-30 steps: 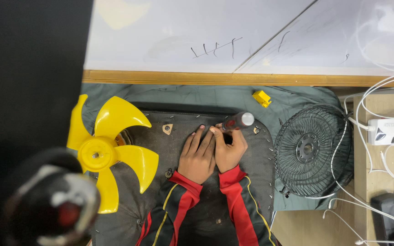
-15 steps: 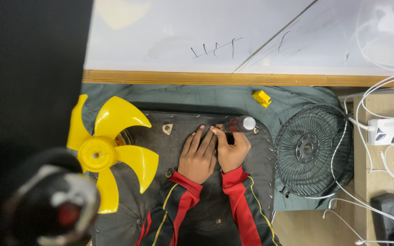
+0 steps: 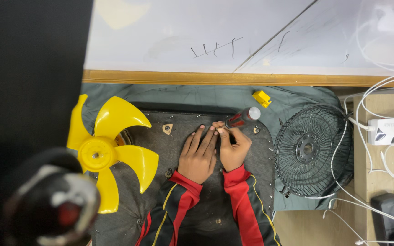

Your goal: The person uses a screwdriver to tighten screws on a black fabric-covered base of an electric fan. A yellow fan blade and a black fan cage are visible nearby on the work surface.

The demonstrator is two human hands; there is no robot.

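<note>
My right hand (image 3: 233,148) grips a screwdriver (image 3: 241,117) with a red and clear handle, its tip hidden under my fingers on a dark padded mat (image 3: 160,150). My left hand (image 3: 199,155) lies flat on the mat, fingers spread, pressed right beside the right hand. Both sleeves are black and red. A yellow fan blade (image 3: 108,152) rests at the mat's left edge. A small triangular metal plate (image 3: 167,129) lies just left of my left fingertips.
A black wire fan grille (image 3: 313,150) lies to the right on a green cloth (image 3: 169,95). A small yellow plastic piece (image 3: 261,98) sits behind the mat. White cables and a power strip (image 3: 386,132) fill the right side. A blurred dark object (image 3: 46,200) blocks the lower left.
The screwdriver handle has tilted and shifted slightly in my right hand; both hands stay in the same spot on the mat.
</note>
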